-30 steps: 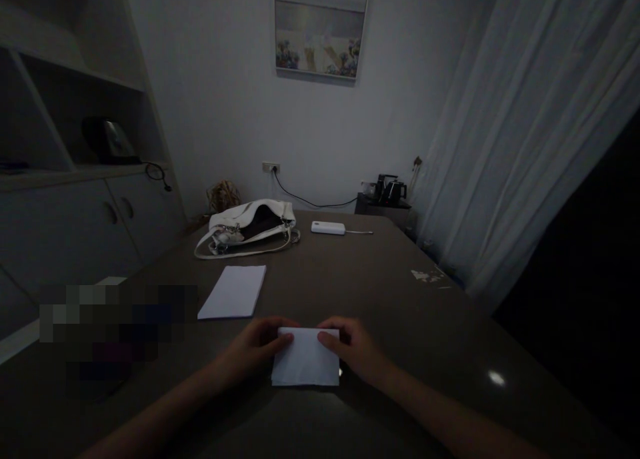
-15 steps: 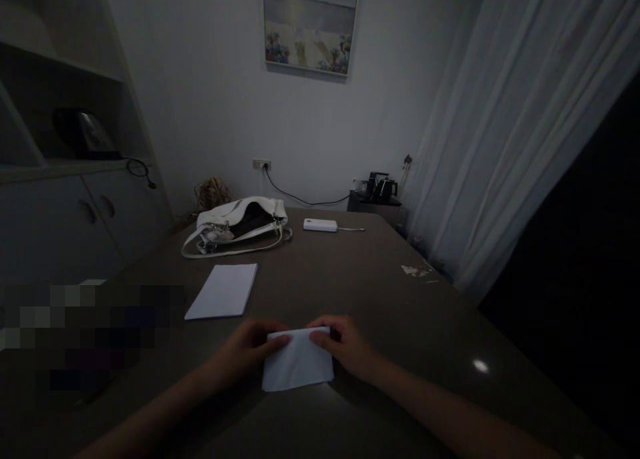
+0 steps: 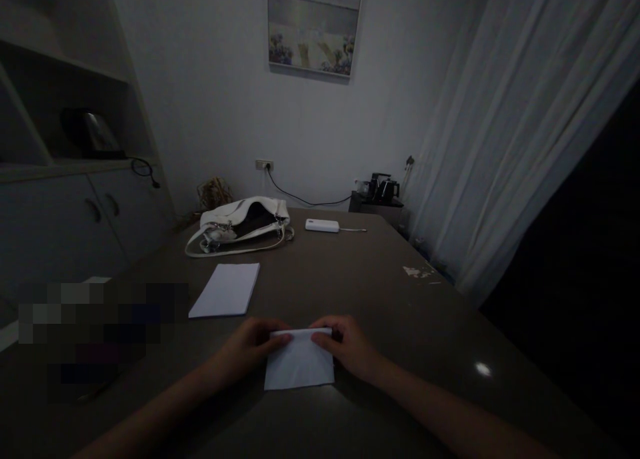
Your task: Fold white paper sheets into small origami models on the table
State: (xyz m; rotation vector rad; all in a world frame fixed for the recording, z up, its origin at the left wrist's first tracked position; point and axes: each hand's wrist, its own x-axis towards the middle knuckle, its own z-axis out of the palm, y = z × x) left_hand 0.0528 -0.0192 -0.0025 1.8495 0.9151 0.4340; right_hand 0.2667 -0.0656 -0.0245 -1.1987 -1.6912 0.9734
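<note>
A: So, how many papers am I seeing?

B: Two. My left hand point(image 3: 250, 348) and right hand point(image 3: 345, 349) pinch one folded sheet point(image 3: 299, 367) between them; one paper stack point(image 3: 225, 289) lies beyond, leftward.

A dim room of a home was suggested: a framed picture point(image 3: 315, 29) was hung on the wall, a long white curtain point(image 3: 510, 132) was drawn, built-in cabinets point(image 3: 75, 226) were fitted, and a white handbag point(image 3: 243, 224) was left on the brown table point(image 3: 360, 279) near an electric kettle point(image 3: 383, 187).
</note>
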